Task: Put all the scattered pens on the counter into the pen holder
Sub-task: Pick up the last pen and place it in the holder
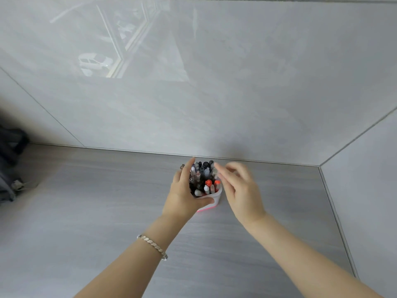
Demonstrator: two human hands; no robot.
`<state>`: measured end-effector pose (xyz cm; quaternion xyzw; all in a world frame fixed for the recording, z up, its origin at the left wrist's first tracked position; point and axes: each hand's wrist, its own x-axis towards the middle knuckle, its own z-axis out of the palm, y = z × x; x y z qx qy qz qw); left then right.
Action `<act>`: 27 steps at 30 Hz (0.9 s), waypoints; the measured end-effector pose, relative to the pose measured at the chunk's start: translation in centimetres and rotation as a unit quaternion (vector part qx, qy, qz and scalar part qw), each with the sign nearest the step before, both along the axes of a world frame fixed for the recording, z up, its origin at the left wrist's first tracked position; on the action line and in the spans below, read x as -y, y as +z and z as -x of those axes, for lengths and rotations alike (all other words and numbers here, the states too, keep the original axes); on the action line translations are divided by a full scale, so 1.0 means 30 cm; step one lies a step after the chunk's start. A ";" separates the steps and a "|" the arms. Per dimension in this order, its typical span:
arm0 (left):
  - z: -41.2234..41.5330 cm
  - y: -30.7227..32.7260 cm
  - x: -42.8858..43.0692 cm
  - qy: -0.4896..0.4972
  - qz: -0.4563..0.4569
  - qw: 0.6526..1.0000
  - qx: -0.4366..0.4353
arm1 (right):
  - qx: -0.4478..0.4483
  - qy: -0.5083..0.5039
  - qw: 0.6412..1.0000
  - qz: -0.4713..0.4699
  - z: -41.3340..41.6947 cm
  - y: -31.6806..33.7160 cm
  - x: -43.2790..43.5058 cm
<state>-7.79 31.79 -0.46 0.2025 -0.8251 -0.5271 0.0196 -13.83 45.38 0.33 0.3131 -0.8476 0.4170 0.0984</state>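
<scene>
A white pen holder [215, 200] with a pink base stands on the grey counter [107, 211] close to the back wall. It is packed with several pens [204, 175], black, grey, white and orange-capped, standing upright. My left hand [183, 194] wraps around the holder's left and front side, thumb across its front. My right hand [240, 190] hovers at the holder's right, fingers spread and blurred, with its fingertips by the pen tops; nothing is in it. No loose pens show on the counter.
A dark bag [10, 164] lies at the counter's far left edge. Glossy grey wall tiles [214, 82] rise directly behind the holder, and a side wall [365, 190] closes the counter on the right.
</scene>
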 end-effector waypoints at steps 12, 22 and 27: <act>-0.028 0.011 0.104 -0.061 -0.031 0.997 -0.028 | 0.459 -0.042 0.887 -0.036 0.032 0.167 0.087; -0.101 0.129 0.807 -0.115 0.041 0.992 -0.034 | 0.427 -0.052 0.899 -0.081 -0.190 0.106 0.412; -0.090 0.106 1.001 -0.113 0.068 0.991 -0.006 | 0.395 -0.048 0.903 -0.160 -0.256 0.078 0.503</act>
